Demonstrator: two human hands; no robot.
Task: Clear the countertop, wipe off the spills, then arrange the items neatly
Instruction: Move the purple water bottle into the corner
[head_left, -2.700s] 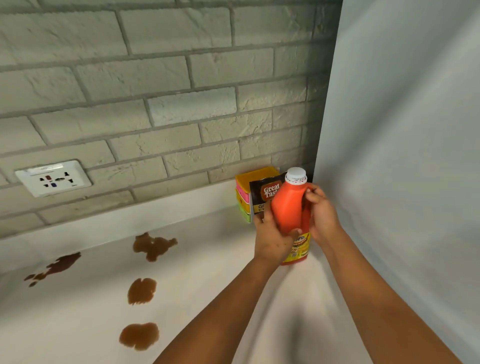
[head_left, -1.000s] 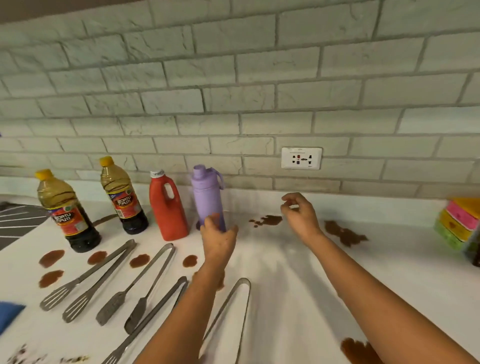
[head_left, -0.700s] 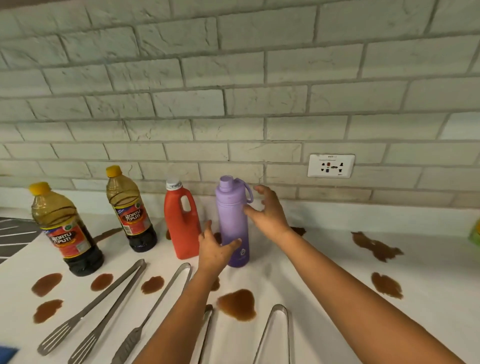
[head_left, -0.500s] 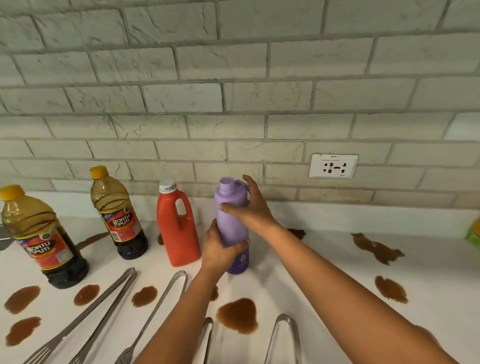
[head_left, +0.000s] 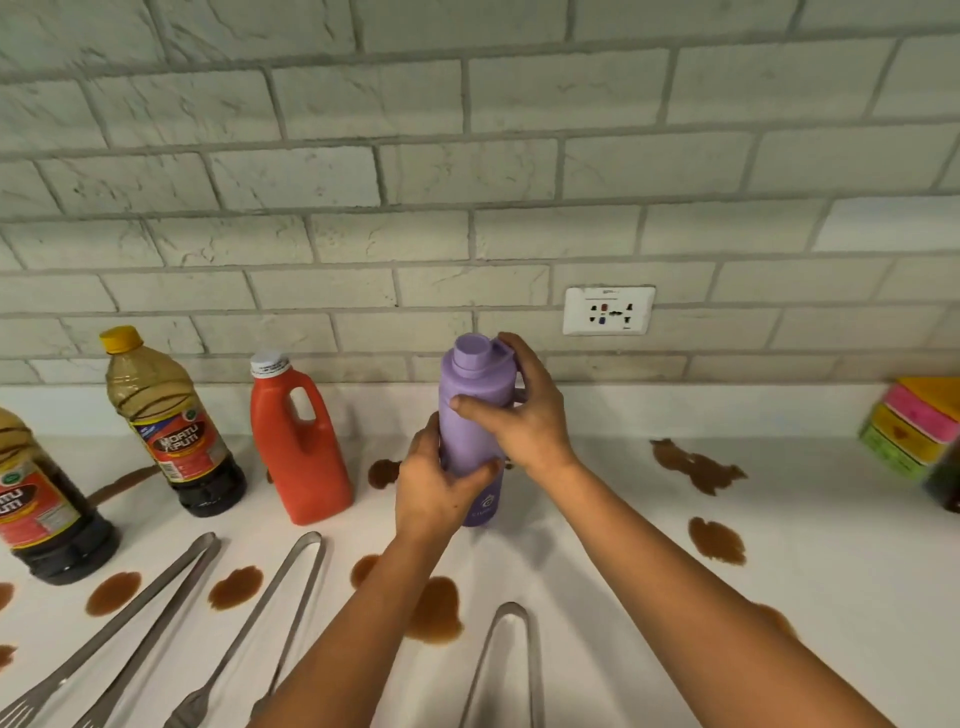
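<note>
Closed both hands (head_left: 483, 457) onto purple water bottle (head_left: 475, 415) since reaching. Risk: tipping orange jug (head_left: 298, 447) nearby on lift.

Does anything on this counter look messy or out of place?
Yes. Brown spills blotch the white countertop in many spots, and metal tongs lie loose at odd angles across the front. The bottles stand upright; both hands, left hand and right hand, grip the purple bottle.

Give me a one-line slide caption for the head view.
Both hands, left hand and right hand, grip the purple bottle on a spill-stained countertop.
</note>
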